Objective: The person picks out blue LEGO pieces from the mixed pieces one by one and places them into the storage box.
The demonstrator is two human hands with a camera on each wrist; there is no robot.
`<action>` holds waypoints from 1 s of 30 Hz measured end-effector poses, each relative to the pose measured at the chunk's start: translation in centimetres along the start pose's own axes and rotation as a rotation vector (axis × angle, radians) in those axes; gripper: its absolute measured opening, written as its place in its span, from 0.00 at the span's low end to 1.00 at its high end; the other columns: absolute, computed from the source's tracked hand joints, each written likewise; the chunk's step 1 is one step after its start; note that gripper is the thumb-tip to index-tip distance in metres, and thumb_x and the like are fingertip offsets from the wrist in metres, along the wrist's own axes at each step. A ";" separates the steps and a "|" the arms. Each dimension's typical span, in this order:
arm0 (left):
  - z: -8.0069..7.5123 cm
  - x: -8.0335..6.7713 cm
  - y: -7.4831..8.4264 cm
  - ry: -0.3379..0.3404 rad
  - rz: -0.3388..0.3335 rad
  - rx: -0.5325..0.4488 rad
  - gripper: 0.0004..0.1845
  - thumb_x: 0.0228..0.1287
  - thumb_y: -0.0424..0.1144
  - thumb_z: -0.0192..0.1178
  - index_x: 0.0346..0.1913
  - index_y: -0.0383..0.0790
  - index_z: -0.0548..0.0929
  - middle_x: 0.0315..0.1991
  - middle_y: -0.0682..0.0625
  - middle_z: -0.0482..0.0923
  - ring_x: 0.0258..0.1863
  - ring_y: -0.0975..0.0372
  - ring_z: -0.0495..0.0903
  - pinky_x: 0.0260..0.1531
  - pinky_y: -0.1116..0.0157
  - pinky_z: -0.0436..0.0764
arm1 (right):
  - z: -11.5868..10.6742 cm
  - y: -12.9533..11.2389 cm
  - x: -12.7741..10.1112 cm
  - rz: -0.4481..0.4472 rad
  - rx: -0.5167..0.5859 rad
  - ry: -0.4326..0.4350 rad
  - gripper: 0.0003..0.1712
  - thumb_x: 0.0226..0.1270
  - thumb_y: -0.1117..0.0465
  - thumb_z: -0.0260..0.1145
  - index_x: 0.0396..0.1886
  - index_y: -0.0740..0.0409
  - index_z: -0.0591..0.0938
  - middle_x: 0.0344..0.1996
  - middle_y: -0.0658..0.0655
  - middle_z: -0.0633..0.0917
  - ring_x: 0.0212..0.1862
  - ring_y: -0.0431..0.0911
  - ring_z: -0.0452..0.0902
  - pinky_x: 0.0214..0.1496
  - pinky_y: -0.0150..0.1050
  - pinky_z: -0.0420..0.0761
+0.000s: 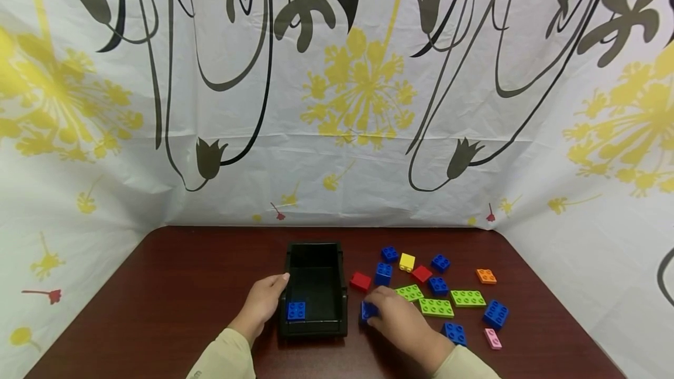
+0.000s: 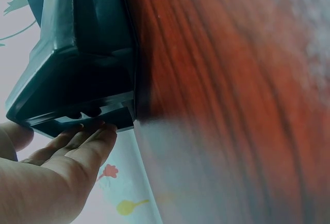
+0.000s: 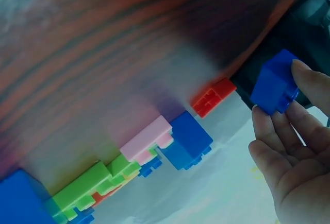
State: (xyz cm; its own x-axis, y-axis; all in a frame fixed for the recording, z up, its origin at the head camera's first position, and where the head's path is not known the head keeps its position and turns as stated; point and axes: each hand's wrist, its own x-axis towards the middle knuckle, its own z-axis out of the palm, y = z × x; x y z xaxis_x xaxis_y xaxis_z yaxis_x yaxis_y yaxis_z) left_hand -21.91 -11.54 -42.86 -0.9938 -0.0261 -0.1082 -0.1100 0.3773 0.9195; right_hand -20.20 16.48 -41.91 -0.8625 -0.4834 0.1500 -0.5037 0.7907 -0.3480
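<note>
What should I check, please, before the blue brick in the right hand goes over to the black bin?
1. Grip: right hand pinches the blue brick between its fingers: ok.
2. Bin steadied: left hand rests against the black bin: ok.
3. Room inside: only one blue brick in the bin; floor otherwise bare: ok.
4. Path: red brick sits beside the bin, off the short way across: ok.
5. Held brick lifted off the table: cannot tell.

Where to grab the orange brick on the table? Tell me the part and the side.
Pinch the orange brick across its two long side walls, coming straight down from above. It lies flat, studs up, apart from the green plates, so both sides are free for the fingers.
</note>
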 end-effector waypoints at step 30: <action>0.2 -0.2 -0.1 0.017 -0.004 -0.017 0.33 0.76 0.54 0.43 0.66 0.27 0.69 0.65 0.30 0.67 0.65 0.36 0.64 0.59 0.40 0.69 | -3.2 -3.4 0.5 0.100 0.120 0.223 0.18 0.58 0.63 0.72 0.50 0.59 0.83 0.46 0.51 0.82 0.46 0.44 0.79 0.47 0.42 0.83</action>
State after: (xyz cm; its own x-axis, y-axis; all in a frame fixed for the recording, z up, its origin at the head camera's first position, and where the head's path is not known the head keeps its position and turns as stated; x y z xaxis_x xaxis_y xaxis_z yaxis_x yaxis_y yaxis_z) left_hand -21.73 -11.35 -43.02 -0.9934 -0.0430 -0.1059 -0.1143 0.3615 0.9253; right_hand -19.07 14.70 -37.71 -0.9040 -0.2997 0.3049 -0.4173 0.7738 -0.4766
